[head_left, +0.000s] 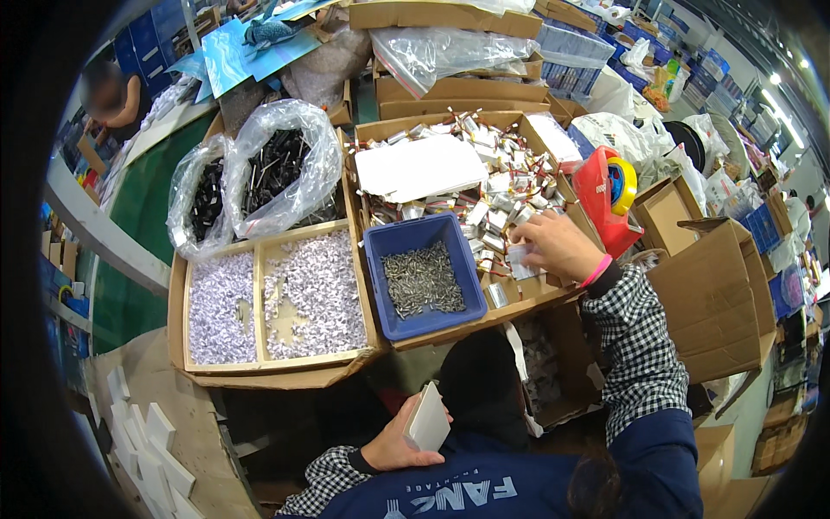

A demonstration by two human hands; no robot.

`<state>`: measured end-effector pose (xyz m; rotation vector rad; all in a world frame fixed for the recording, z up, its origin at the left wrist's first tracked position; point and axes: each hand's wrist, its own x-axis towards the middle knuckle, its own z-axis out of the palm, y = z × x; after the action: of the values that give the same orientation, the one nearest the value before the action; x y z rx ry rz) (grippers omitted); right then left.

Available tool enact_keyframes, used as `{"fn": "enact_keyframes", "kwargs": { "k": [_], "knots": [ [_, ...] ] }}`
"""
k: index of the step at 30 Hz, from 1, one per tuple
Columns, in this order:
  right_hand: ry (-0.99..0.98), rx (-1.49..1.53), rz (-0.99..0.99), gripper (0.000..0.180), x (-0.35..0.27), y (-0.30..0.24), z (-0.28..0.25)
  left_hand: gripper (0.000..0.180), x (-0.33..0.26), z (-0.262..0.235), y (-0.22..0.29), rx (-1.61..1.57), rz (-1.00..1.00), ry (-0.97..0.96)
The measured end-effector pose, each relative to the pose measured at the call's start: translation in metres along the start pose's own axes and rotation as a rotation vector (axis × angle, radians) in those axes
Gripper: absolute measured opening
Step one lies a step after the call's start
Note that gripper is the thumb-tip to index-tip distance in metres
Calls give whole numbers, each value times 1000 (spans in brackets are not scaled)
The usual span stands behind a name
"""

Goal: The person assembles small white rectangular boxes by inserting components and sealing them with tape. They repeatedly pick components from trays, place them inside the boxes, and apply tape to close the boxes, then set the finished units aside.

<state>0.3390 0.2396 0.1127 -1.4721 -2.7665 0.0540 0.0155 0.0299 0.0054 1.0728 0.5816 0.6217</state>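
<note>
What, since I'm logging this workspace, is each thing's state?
left hand: closed on flat white item
flat white item: held, tilted
right hand: at silver packs, grip unclear
silver packs: loose, jumbled
blue bin: open, partly filled with metal pieces
wooden tray: divided, holding white bits
clear bags: open, black parts inside

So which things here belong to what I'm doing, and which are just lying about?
Likely in use:
white block, in your left hand
small silver packs, at your right hand
perhaps the metal bits in the blue tub

Likely just lying about:
red tape dispenser
clear plastic bag, behind
blue sheets, behind
</note>
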Motion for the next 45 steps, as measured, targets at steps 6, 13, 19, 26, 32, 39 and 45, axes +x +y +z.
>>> {"fn": "enact_keyframes", "kwargs": {
  "k": [6,13,19,26,32,39,45],
  "knots": [
    [146,300,67,12,-3,2,-18,104,-2,0,0,-8,1,9],
    [277,554,210,14,4,-17,-28,101,-2,0,-1,30,19,-6],
    [162,1765,70,15,-4,-8,-41,102,-9,-1,-4,-9,26,34],
    [-5,1968,-110,16,-13,-11,-43,102,-9,-2,-8,32,67,17],
    [42,1260,331,33,-4,5,-54,104,-9,-3,-8,3,32,-5],
    [-148,1112,385,37,-6,24,-66,105,-9,-7,-7,-50,10,12],
    [244,105,19,12,2,20,-41,103,-5,-8,-5,-52,3,-3]
  ]
}}
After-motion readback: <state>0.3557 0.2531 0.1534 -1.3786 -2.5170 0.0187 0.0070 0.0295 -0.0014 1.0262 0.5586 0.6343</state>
